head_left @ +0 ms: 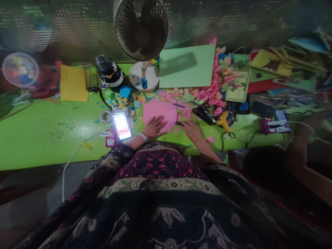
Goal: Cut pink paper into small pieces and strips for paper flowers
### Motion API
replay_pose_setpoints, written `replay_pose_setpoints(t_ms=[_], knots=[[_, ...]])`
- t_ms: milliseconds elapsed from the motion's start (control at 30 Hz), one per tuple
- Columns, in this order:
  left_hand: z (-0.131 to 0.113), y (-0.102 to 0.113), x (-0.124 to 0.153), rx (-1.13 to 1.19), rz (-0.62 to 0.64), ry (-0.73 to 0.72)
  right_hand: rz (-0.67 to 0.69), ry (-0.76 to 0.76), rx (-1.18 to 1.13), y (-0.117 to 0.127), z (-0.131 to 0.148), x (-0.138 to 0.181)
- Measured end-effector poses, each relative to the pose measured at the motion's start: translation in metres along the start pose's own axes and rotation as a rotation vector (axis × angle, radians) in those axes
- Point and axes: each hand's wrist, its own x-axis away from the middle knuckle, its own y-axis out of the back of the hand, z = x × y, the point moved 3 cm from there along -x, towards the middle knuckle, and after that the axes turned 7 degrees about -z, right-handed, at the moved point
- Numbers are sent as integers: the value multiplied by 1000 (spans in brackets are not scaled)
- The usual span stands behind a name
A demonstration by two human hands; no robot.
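- The left hand (155, 125) lay open, palm down, with its fingers spread on the pink sheet (160, 111).
- The right hand (191, 129) was closed around a dark pen (178, 123), whose tip met the sheet's right edge.
- The pink sheet lay flat near the front edge of the green table (46, 128).
- A lit phone (121, 126) sat just left of the left hand, and a glue gun (223, 121) lay to the right.
- Paper scraps (124, 102) crowded the sheet's far edge; bare tabletop lay further left.

Left hand (155, 126) flat with fingers (158, 120) spread, right hand (192, 130) curled in a pinch, 2 forearms forward.
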Motion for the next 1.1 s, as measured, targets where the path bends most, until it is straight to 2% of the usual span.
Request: replay_pose_setpoints(t_ms=[567,833,1100], knots=[[3,-7,2,3,-38,-15,-29,-42,27,-3,23,10],[-2,1,0,9,-2,11,7,-35,29,-5,38,3],[0,13,-7,113,65,73,7,-16,36,-3,41,2]])
